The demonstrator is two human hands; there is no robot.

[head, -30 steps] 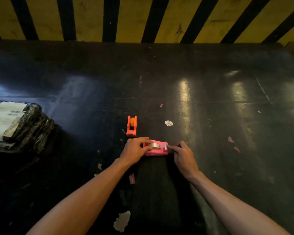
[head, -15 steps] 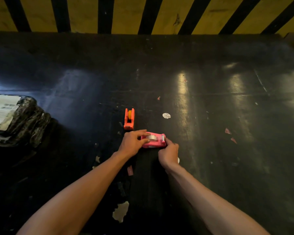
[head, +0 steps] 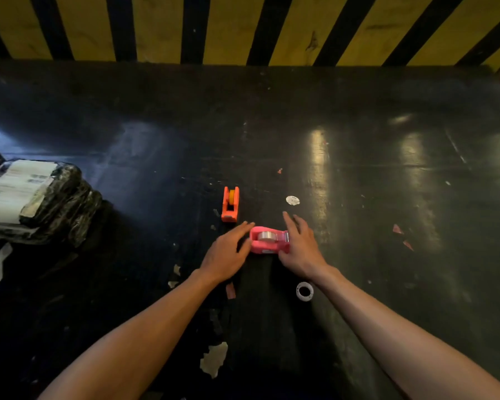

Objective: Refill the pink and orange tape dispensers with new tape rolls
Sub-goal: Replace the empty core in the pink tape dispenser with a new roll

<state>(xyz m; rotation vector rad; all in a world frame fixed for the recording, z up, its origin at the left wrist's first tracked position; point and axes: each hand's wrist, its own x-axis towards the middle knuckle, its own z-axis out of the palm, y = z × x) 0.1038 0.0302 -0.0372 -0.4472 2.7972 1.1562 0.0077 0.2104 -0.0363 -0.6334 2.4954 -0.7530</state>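
Flanking the pink dispenser, both hands rest low on the dark surface, one at each end, which would keep it from sliding while a roll is seated. The left hand lies just beside the rounded end, its fingers spread wide and flat, holding nothing; whether it touches the plastic I cannot tell. The right hand is against the cutter end, fingers loosely splayed and likewise gripping nothing. A clear roll already sits in the pink cradle, so this one looks refilled or nearly so. The orange dispenser stands just beyond the left hand, cutter end toward the person, with a yellowish roll in its cradle; whether that roll is new is unclear. A small whitish ring lies near the right wrist, probably a spent core set aside within reach. Wrapped parcels are stacked well apart at the left edge, out of the working area.
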